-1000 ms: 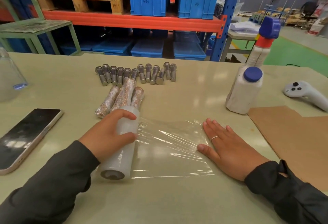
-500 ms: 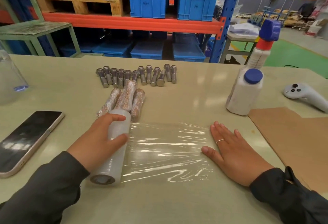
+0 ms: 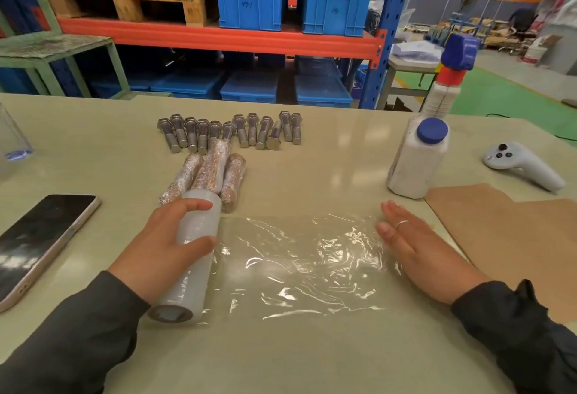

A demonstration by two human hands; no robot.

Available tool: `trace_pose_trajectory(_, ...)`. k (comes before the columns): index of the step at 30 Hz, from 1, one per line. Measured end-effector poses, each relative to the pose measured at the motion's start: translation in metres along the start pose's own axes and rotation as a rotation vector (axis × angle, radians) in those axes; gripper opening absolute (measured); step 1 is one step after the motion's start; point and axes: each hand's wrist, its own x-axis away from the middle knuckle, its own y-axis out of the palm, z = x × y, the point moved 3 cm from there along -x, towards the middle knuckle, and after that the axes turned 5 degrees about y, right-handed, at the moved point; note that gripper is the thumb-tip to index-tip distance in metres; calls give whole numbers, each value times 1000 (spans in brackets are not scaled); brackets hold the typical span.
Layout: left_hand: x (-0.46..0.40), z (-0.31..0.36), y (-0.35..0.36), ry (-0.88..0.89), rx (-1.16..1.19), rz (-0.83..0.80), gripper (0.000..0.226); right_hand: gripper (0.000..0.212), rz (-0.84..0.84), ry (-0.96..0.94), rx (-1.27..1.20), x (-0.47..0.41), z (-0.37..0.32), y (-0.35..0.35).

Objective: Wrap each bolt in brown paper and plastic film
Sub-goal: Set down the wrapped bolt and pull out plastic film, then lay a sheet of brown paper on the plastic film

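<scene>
Film (image 3: 299, 262) lies wrinkled on the table (image 3: 281, 356) between the hands, paid out rightward from the roll (image 3: 190, 256), whose long axis runs near to far. The left hand (image 3: 162, 250) curls round that roll; the right hand (image 3: 418, 247) rests flat-fingered at the film's free edge. Just beyond the roll lie three wrapped bolts (image 3: 209, 175), then the bare bolts (image 3: 231, 131), nearer the left hand. Brown paper (image 3: 505, 228) sits right, beside a white bottle (image 3: 415, 159). A phone (image 3: 37, 237) lies left.
</scene>
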Motion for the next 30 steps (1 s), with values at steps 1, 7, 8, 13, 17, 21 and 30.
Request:
trace_pose_trajectory(1,0,0,0,1,9,0,39,64,111,37,81,-1,8,-8)
trace_pose_trajectory(7,0,-4,0,15,51,-13,41,42,124,524,465,3,55,-41)
trace_pose_trajectory(8,-1,-4,0,18,49,-14,41,38,100,506,520,3,57,-41)
trace_pose_trajectory(13,-1,-5,1,13,46,-9,40,27,148,485,632,3,59,-44)
trace_pose_trajectory(17,-1,-5,0,13,55,-5,39,27,166,556,619,5,55,-49)
trace_pose_trajectory(21,-1,-4,0,15,72,6,38,14,223,504,590,7,57,-59)
trace_pose_trajectory(30,-1,-5,0,21,38,18,39,5,746,-91,430,56,-37,-56)
